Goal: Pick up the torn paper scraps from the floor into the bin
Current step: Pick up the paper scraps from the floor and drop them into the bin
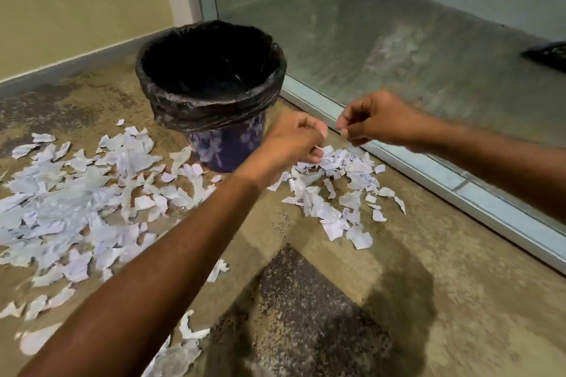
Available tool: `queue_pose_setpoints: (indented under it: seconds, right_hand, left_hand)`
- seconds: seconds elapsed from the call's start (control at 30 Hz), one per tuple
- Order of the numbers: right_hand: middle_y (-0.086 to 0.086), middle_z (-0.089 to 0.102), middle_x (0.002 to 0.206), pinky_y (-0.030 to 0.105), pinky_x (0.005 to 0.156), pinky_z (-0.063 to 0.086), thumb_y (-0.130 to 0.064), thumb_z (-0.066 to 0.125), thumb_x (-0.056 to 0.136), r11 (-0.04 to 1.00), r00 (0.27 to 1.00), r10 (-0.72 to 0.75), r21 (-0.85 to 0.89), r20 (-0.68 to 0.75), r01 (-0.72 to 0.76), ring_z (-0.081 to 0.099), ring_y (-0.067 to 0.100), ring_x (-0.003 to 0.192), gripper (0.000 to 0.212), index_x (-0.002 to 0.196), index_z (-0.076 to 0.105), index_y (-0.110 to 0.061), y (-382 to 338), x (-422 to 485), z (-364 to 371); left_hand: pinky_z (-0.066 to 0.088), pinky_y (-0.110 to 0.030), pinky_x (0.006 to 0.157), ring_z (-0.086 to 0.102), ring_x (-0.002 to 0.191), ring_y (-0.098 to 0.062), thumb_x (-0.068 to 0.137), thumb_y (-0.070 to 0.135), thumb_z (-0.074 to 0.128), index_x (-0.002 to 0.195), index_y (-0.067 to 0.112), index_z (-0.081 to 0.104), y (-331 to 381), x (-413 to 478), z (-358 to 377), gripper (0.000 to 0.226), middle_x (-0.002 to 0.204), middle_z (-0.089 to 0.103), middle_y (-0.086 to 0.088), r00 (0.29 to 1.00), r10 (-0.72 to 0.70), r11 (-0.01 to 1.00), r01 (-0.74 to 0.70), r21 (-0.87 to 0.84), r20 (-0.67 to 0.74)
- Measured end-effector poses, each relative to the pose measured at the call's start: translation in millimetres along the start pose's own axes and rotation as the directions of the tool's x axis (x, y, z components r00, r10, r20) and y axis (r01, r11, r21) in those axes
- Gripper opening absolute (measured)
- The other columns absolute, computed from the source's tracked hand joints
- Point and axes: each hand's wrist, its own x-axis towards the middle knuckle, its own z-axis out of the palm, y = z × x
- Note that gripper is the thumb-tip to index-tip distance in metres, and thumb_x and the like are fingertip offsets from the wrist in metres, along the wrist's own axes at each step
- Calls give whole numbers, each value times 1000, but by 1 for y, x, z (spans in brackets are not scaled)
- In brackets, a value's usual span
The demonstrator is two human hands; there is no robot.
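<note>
A purple bin [226, 147] lined with a black bag [211, 107] stands on the floor near the wall corner. White torn paper scraps lie in a wide spread on the left [92, 193] and in a smaller pile on the right [337, 190]. My left hand [297, 141] hovers just right of the bin with fingers curled, over the top of the right pile; whether it holds a scrap is unclear. My right hand [373, 119] is a little further right, fingers curled, with nothing visible in it.
A glass panel in a metal floor track [428, 174] runs along the right side. A beige wall with a grey skirting [61, 67] is at the back left. A dark speckled floor patch [306, 315] lies in front. A dark object [548, 55] lies behind the glass.
</note>
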Motion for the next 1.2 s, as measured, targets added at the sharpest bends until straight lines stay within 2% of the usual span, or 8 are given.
queue_pose_setpoints:
  seconds: [0.17,0.3,0.37,0.47,0.57,0.77,1.0,1.2]
  right_hand:
    - [0,80,85,38,77,65,-2,83,89,990,989,144,-11,31,-144,77,15,74,11,96,80,-10,99,-44,44]
    - [-7,76,90,39,80,59,-15,92,78,984,990,130,-131,60,-122,73,15,86,27,91,75,-32,162,-59,90]
    - [-7,69,112,36,83,53,-30,94,77,956,989,101,-284,108,-67,65,16,100,43,113,73,-38,182,-65,111]
    - [-2,50,142,37,95,51,-44,83,87,874,976,114,-487,186,-9,51,22,131,79,156,47,-36,197,-74,136]
    - [3,48,142,38,95,52,-44,81,89,872,984,78,-489,160,11,51,26,130,73,154,50,-33,211,-73,151]
    - [-6,60,105,38,75,56,-23,80,90,947,999,-46,-318,-20,38,64,21,92,16,103,71,-27,229,-67,164]
    - [-8,66,100,36,79,55,-12,78,93,996,973,-59,-73,-223,44,66,17,91,14,99,74,-23,223,-53,160]
    - [1,33,142,44,87,56,-81,83,63,936,976,218,-279,-13,-213,46,24,127,110,154,34,-43,206,-37,163]
  left_hand:
    - [55,-30,73,64,84,-15,91,14,79,111,18,73,-91,2,23,22,98,68,0,994,-109,966,101,237,19]
    - [46,-26,85,61,107,-22,85,23,84,132,20,68,-142,9,27,50,119,67,-3,999,31,814,-18,580,-13]
    - [47,-31,97,60,122,-33,80,28,84,142,18,64,-164,17,31,66,133,66,-14,995,93,747,-56,663,-21]
    - [43,-41,116,43,148,-36,84,37,83,161,28,41,-174,28,40,88,165,38,-17,999,-42,628,15,778,14]
    - [32,-49,125,19,160,-35,89,49,78,165,44,23,-181,34,52,94,176,13,-10,989,-142,477,32,879,41]
    - [45,-43,112,44,142,-31,97,28,71,151,33,54,-193,45,61,57,152,49,-11,998,46,504,11,864,-39]
    - [54,-33,85,65,104,-22,100,18,65,118,19,77,-192,44,51,22,119,72,-5,985,137,616,2,788,-110]
    - [44,-13,69,61,87,-8,96,13,71,109,21,79,-190,30,33,16,103,74,8,972,163,740,-6,673,-171]
